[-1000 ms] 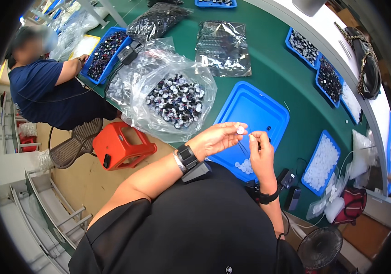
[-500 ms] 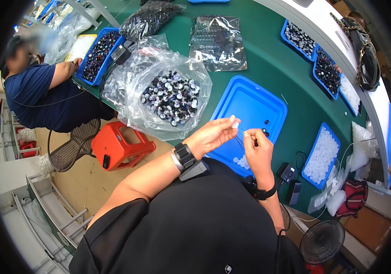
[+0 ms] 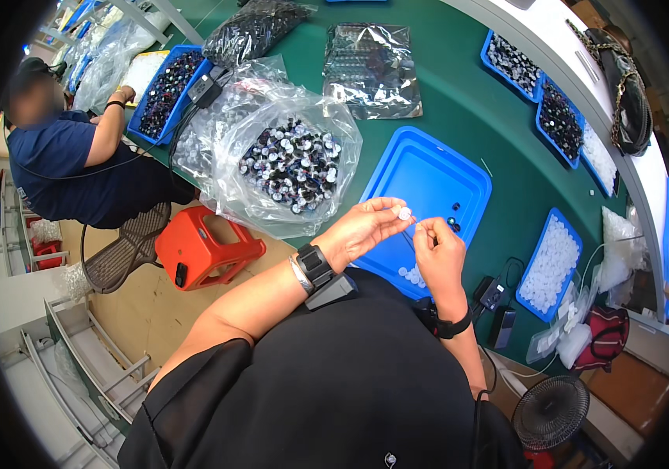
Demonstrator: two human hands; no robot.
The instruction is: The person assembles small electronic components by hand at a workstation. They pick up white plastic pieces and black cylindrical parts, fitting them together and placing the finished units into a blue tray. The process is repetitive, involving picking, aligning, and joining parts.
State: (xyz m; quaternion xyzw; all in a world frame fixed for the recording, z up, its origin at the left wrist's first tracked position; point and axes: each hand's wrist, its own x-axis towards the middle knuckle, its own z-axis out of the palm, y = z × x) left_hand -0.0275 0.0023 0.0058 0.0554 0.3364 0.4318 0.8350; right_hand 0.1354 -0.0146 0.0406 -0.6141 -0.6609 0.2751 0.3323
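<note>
Above the wide blue plastic tray with raised rim, held a small round white disc between the thumb and the forefinger of the left bare hand, with the fingertips clamped on it. Found the right bare hand just beside, with thumb and forefinger together at the tips and pointing toward the disc; could not tell whether pinching something very thin. Noticed thin dark strands below the hands, too fine for telling whether held or only lying in the tray. Wore a black wrist device on the left side and a black band on the right wrist.

Inside the same tray, saw a few small black pieces near the right side, and a small group of round white pieces at the edge near the body. On the green table top, to the left, saw an open clear plastic bag with many small black and white pieces. Beyond the tray, observed a flat shiny dark plastic packet. To the right, well apart from the hands, saw a smaller blue tray full of white pieces.
</note>
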